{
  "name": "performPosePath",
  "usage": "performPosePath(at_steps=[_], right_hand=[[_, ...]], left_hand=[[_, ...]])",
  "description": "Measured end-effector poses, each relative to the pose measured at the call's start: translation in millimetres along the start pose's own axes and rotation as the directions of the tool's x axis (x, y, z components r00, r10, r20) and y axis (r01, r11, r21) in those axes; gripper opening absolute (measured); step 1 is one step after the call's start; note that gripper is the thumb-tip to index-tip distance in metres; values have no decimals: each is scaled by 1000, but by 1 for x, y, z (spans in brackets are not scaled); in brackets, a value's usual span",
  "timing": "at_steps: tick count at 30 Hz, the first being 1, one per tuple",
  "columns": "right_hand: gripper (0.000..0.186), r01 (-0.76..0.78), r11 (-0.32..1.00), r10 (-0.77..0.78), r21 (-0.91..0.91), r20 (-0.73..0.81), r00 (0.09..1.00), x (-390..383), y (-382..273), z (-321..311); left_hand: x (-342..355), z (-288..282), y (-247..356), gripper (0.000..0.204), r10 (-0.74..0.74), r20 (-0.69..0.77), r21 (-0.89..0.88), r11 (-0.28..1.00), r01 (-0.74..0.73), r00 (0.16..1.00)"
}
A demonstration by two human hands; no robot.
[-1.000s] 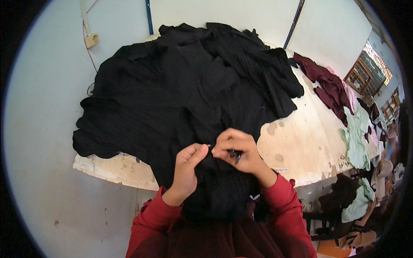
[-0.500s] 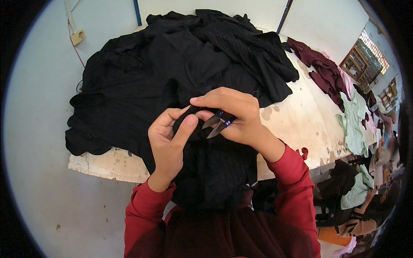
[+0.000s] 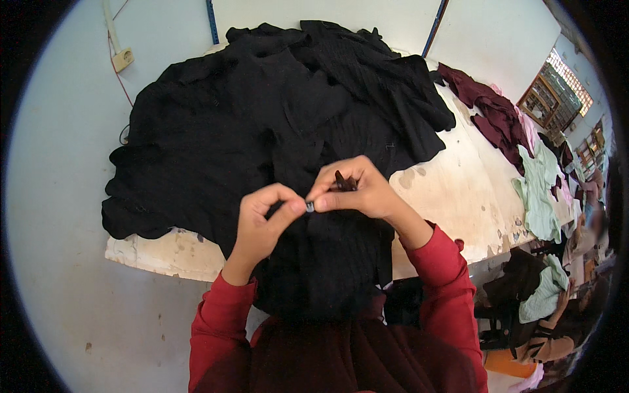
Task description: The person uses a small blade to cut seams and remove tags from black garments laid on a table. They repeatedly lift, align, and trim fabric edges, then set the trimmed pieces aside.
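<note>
A large heap of black garments [image 3: 216, 131] covers the table and hangs over its front edge towards me. Above the black cloth, the fingertips of both hands almost meet. My left hand [image 3: 265, 219] is closed in a pinch, thumb against forefinger, on a small pale bluish-grey piece [image 3: 310, 207], which looks like a label; whether it is joined to the cloth is hidden. On its other side my right hand [image 3: 360, 193] pinches at the same piece. Thread snips [image 3: 345, 182] are tucked in the right hand's grip, their dark blades pointing up between the fingers.
On the right stretch of the pale wooden table [image 3: 458, 196] lie maroon [image 3: 491, 108] and mint-green garments [image 3: 540, 190]. A wall socket [image 3: 122, 59] with cables is at the left. Beyond the table's right end, a person's arm [image 3: 560, 308] shows near an orange container [image 3: 508, 365].
Both hands have come lower and changed their hold, and the pale piece now shows between the fingertips. The snips have turned in my right hand, from blades pointing down-left to pointing up.
</note>
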State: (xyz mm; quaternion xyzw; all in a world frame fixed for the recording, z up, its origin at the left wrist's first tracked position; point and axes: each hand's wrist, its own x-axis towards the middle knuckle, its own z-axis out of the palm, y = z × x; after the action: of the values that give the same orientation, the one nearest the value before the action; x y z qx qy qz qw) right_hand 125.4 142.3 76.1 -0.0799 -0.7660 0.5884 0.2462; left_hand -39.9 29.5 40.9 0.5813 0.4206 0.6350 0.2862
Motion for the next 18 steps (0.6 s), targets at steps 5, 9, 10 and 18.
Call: performPosePath(at_steps=[5,9,10,18], right_hand=[[10,-292,927,299,234,5,954,-13,12,6],[10,-481,851,461,212,138,877,-22,3,1],[13,-471,868,454,156,131,881,-25,5,4],[7,359,906,-388,-225,-100,916,-27,2,38]], left_hand=[[-3,7,-4,17,227,66,284,929,-236,972],[-12,8,1,18,408,373,612,568,-551,833],[-15,8,2,17,483,443,625,438,-646,756],[-30,5,-10,7,-171,238,-463,845,266,956]])
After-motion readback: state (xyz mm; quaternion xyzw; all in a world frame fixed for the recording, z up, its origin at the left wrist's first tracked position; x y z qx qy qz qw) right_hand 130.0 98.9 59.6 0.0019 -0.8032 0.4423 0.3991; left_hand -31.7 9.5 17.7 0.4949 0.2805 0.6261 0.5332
